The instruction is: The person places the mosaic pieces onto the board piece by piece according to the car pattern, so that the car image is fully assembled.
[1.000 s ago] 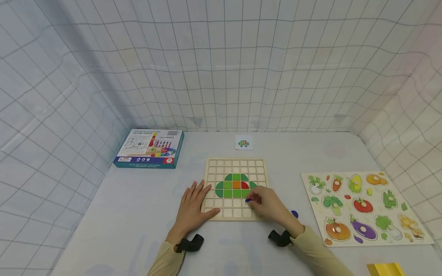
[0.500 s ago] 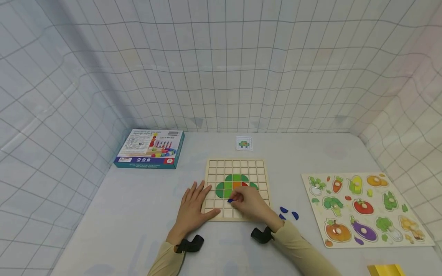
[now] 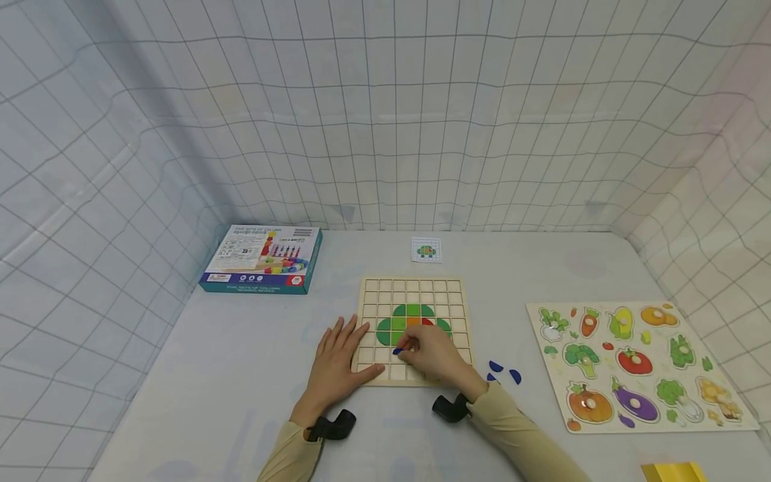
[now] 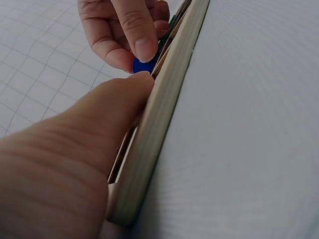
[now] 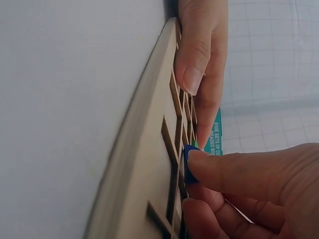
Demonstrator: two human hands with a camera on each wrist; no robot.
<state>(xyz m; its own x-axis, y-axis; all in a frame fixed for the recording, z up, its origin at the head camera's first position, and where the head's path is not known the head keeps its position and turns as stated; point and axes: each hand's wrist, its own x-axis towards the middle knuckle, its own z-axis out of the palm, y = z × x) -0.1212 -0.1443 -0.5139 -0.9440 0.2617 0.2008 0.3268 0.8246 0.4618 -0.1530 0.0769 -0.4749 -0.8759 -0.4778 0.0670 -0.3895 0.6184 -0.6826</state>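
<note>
A square wooden grid board (image 3: 373, 286) lies flat on the table, with green, orange and red tiles set in its middle cells. My left hand (image 3: 340, 358) rests on the board's left edge with fingers spread. Over the cells just below the green tiles, my right hand (image 3: 435, 349) pinches a small blue half-round tile (image 5: 190, 164) between thumb and fingers. In the left wrist view the blue tile (image 4: 144, 65) shows close above the board's surface; whether it touches a cell I cannot tell. Three more blue tiles (image 3: 515, 376) lie right of the board, one partly behind the right wrist.
Behind the board lies a small pattern card (image 3: 426, 250). A boxed bead set (image 3: 262, 261) stands at the back left. On the right lies a vegetable peg puzzle (image 3: 638, 375), with a yellow object (image 3: 673, 471) at the front edge. White gridded cloth walls surround the table.
My right hand has moved left across the board with the blue tile, mostly in the first half second. More blue tiles have come into view beside the wrist. The left hand stays put.
</note>
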